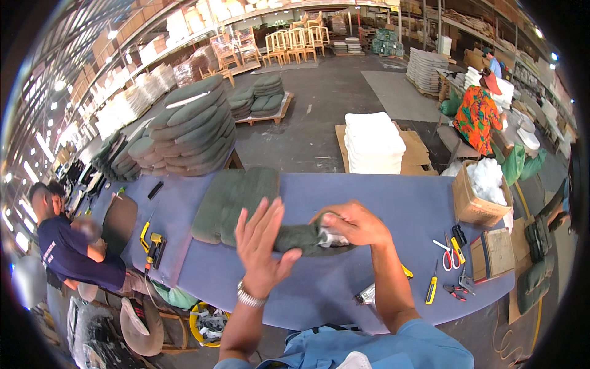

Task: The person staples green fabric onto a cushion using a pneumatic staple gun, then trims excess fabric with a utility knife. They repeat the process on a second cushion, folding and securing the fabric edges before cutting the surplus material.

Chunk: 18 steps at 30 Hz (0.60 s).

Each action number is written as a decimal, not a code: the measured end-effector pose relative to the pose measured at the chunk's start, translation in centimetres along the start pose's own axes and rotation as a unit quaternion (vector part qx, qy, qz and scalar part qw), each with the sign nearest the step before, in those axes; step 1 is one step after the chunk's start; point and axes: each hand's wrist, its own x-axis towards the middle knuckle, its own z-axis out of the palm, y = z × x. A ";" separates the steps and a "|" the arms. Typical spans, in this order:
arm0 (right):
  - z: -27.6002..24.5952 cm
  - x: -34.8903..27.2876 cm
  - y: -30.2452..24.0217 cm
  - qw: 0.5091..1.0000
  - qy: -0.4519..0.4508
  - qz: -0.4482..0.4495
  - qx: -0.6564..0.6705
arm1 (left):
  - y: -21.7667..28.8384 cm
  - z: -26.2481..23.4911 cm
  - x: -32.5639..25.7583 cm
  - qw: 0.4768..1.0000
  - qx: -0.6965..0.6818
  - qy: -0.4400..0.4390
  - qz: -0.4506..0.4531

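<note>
Left hand (261,246) flat, fingers apart, against green cushion (307,238); right hand (356,224) clamped around its white-stuffed end.

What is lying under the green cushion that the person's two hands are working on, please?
Under the green cushion lies the blue table; the right hand and left hand cover parts of it, so anything pinned beneath stays hidden.

This is a furniture upholstery workshop inside a large warehouse. A long blue worktable (369,197) carries hand tools at four o'clock, stacked green cushions (193,126) rise at eleven o'clock, white foam pads (372,144) sit at one o'clock, and wooden chair frames (295,43) line twelve o'clock beneath storage racks.
</note>
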 end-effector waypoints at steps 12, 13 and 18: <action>11.9 -4.2 7.9 0.937 -0.346 0.024 0.040 | 6.5 1.5 -24.2 0.869 -0.107 -0.257 -0.410; 12.0 -5.3 8.8 0.945 -0.316 0.033 0.082 | 7.4 1.7 -25.1 0.869 -0.116 -0.258 -0.406; 5.9 -7.5 9.6 0.968 0.136 0.063 0.200 | 7.7 0.6 -27.9 0.850 -0.078 -0.272 -0.445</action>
